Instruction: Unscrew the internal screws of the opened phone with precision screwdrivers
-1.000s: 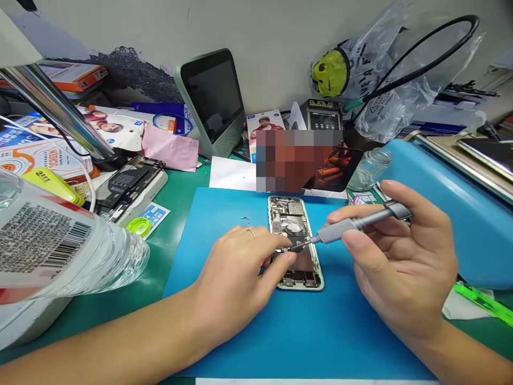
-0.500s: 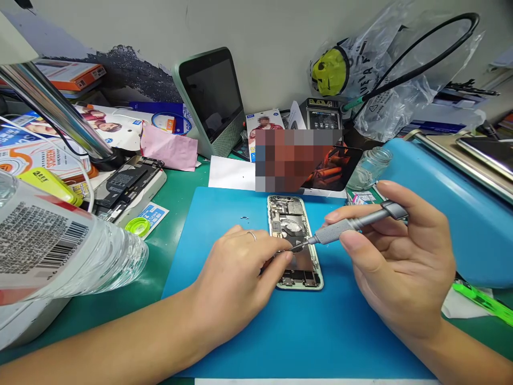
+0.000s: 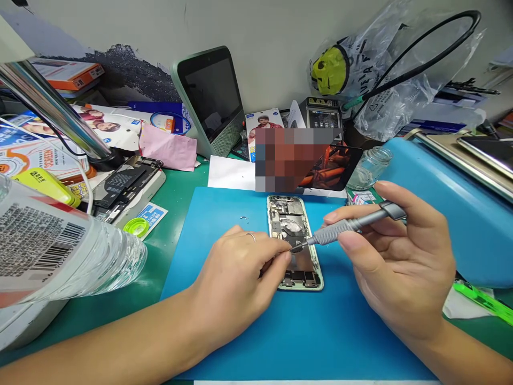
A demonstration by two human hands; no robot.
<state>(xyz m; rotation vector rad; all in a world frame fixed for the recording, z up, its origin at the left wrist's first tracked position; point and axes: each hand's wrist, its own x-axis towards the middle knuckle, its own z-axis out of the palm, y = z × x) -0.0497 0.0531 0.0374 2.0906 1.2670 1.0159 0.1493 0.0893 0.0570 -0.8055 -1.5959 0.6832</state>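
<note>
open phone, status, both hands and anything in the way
Right hand gripping grey tool. Left hand at tool's tip, unclear if pinching anything. Phone open, flat on blue mat. Left hand hides part of phone's left edge.

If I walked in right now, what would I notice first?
Probably the opened phone on the blue mat, its insides showing, with the left hand over its left edge. A gray screwdriver slants down over it from the right hand. Next, perhaps, the big clear bottle at the picture's left edge.
</note>
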